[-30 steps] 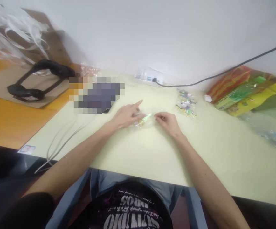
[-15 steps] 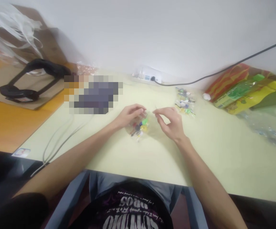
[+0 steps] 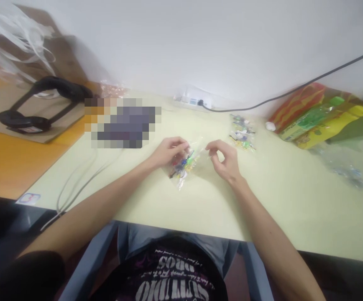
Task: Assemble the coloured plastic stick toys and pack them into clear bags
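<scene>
My left hand [image 3: 172, 150] pinches the upper edge of a small clear plastic bag [image 3: 183, 169] above the pale table. Inside the bag are several small colourful pieces in green, blue, yellow, red, white and black; their exact kind is too small to tell. Just right of the bag, apart from it, my right hand [image 3: 224, 158] is curled with thumb and forefinger brought together. What its fingertips hold, if anything, I cannot make out. More clear packets of similar colourful pieces [image 3: 242, 131] lie beyond my right hand.
A pale table [image 3: 156, 200] spans the front. At left are a black frame-like object [image 3: 40, 104] on cardboard, a pixelated dark item [image 3: 125, 127] and thin cables [image 3: 75, 188]. A power strip [image 3: 190, 100], green bottle [image 3: 313, 117] and crumpled clear plastic [image 3: 351, 171] lie farther off.
My right hand has shifted slightly right, away from the bag, its fingers more curled. The bag has tilted in my left hand, and its clear upper part now shows between the hands.
</scene>
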Demonstrator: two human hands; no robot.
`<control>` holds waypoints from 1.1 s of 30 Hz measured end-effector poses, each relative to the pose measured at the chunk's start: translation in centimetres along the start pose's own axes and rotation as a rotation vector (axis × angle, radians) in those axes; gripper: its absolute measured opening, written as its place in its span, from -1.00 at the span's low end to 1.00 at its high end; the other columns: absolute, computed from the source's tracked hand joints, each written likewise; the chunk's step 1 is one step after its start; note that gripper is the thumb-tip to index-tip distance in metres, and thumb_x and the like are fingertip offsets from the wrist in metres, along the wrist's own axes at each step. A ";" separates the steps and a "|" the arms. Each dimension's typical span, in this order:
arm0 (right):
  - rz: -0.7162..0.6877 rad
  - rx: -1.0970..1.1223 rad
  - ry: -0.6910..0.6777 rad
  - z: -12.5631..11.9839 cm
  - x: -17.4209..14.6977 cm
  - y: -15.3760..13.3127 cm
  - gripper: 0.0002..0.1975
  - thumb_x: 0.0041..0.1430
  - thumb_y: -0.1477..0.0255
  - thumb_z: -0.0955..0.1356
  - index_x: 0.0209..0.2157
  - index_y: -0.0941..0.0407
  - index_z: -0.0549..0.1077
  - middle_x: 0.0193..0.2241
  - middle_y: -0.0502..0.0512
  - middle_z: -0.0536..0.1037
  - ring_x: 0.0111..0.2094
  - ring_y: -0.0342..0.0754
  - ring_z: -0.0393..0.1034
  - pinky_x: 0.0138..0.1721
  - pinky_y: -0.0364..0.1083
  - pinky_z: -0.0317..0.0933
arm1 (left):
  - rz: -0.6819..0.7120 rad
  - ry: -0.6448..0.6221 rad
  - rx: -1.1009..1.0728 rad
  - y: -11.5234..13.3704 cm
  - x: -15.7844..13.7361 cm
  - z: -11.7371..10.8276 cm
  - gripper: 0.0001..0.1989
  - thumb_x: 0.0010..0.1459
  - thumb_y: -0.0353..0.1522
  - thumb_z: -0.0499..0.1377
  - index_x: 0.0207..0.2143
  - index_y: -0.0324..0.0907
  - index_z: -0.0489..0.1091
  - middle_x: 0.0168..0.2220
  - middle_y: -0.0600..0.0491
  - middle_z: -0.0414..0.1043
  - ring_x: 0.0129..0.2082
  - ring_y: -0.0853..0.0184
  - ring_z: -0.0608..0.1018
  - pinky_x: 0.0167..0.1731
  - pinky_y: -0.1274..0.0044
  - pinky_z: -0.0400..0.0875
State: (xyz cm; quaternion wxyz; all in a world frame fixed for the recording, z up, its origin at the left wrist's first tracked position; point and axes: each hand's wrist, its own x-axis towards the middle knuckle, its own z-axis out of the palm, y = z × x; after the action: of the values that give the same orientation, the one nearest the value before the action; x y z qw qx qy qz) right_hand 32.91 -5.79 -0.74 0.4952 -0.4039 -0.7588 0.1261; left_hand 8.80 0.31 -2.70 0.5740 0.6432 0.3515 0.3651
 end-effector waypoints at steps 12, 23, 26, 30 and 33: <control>0.232 0.125 -0.023 1.2 -0.1 0.1 -0.70 0.23 0.13 0.48 -0.36 0.08 0.54 -0.01 0.18 0.40 -0.15 -0.01 0.46 -0.16 -0.01 0.42 | 0.103 0.130 -0.024 -0.3 0.2 -0.4 -0.59 0.23 -0.01 0.32 -0.25 -0.20 0.48 -0.35 0.01 0.57 -0.52 0.37 0.59 -0.55 0.57 0.51; 0.438 0.417 -0.009 1.2 0.5 -0.5 -0.63 0.11 0.11 0.55 -0.26 0.07 0.48 -0.36 0.00 0.55 -0.44 -0.05 0.54 -0.35 -0.03 0.43 | 0.174 0.268 0.063 0.8 -0.6 0.7 -0.63 0.26 -0.06 0.30 -0.24 -0.20 0.50 -0.37 0.05 0.50 -0.50 0.40 0.55 -0.50 0.57 0.50; 0.464 0.485 0.035 1.2 0.6 -0.6 -0.57 0.07 0.14 0.57 -0.15 0.04 0.45 -0.40 -0.03 0.57 -0.45 -0.04 0.55 -0.34 -0.01 0.47 | 0.201 0.309 0.119 0.4 -0.6 0.7 -0.68 0.31 -0.09 0.26 -0.21 -0.18 0.50 -0.45 0.12 0.44 -0.54 0.42 0.49 -0.50 0.58 0.44; 0.474 0.536 0.081 1.3 0.7 -0.7 -0.45 0.07 0.16 0.58 0.02 -0.02 0.38 -0.36 -0.04 0.60 -0.42 -0.04 0.56 -0.25 0.03 0.52 | 0.219 0.339 0.197 0.4 -0.6 0.5 -0.71 0.35 -0.12 0.23 -0.22 -0.16 0.50 -0.53 0.16 0.37 -0.57 0.44 0.42 -0.51 0.58 0.36; 0.469 0.541 0.105 1.4 0.7 -0.7 -0.36 0.08 0.15 0.57 0.12 -0.05 0.32 -0.34 -0.04 0.60 -0.43 -0.04 0.55 -0.25 0.04 0.54 | 0.211 0.312 0.209 0.6 -0.7 0.4 -0.71 0.35 -0.11 0.22 -0.22 -0.16 0.49 -0.53 0.16 0.35 -0.57 0.46 0.40 -0.54 0.60 0.30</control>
State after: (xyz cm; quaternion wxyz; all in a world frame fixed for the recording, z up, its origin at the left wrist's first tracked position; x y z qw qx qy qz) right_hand 31.24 -5.43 -0.59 0.5802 -0.4270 -0.5582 0.4117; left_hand 8.77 -0.57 -2.16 0.4014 0.6682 0.4025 0.4799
